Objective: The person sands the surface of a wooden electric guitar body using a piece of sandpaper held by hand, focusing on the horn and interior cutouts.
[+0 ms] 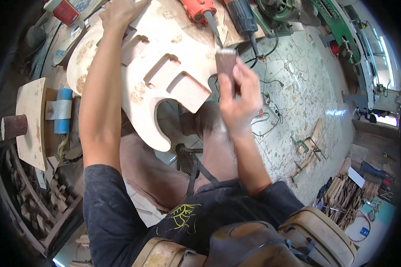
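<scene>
The pale, unfinished wooden guitar body (165, 66) with routed cavities lies across the cluttered tabletop (75, 31), overhanging your lap. Your left hand (120, 13) rests flat on its upper part, fingers spread. Your right hand (240, 95) hovers just off its edge, fingers pinched around a small brown sanding block (226, 62).

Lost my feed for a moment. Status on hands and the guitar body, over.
Left hand pressing down on unfinished wooden guitar body. Right hand pinching small brown sanding block, just off the body's edge. Red power tool lying close by.
</scene>
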The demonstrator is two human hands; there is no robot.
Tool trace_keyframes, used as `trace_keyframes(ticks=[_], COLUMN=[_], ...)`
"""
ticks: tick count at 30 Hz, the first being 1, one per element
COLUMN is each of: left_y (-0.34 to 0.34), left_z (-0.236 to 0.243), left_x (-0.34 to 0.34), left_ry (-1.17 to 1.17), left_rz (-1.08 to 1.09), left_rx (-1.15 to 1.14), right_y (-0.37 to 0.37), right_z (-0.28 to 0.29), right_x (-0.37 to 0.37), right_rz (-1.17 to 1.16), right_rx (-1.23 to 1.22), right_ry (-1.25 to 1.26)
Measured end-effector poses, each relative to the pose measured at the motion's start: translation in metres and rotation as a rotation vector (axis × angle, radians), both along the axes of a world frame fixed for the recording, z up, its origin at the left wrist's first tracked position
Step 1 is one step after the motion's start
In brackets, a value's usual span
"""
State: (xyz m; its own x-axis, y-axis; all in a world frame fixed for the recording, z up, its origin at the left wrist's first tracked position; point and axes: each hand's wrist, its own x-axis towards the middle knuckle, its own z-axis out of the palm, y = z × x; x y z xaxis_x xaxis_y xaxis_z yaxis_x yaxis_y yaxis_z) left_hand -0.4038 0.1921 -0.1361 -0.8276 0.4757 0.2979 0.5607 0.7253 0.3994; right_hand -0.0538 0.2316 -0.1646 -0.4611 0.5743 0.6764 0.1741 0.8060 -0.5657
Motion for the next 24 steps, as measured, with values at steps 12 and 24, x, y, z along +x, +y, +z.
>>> trace_keyframes(ticks=[12,24], left_y=[-0.008,0.003], left_z=[-0.004,-0.002], left_x=[-0.006,0.004], left_ry=[0.096,0.043], left_rz=[-0.02,-0.089], left_rx=[0.011,0.104], right_y=[0.009,-0.002], right_z=[0.002,-0.01], right_x=[0.005,0.017], right_rz=[-0.074,-0.04], right_rx=[-0.032,0.107], right_ry=[-0.024,-0.011])
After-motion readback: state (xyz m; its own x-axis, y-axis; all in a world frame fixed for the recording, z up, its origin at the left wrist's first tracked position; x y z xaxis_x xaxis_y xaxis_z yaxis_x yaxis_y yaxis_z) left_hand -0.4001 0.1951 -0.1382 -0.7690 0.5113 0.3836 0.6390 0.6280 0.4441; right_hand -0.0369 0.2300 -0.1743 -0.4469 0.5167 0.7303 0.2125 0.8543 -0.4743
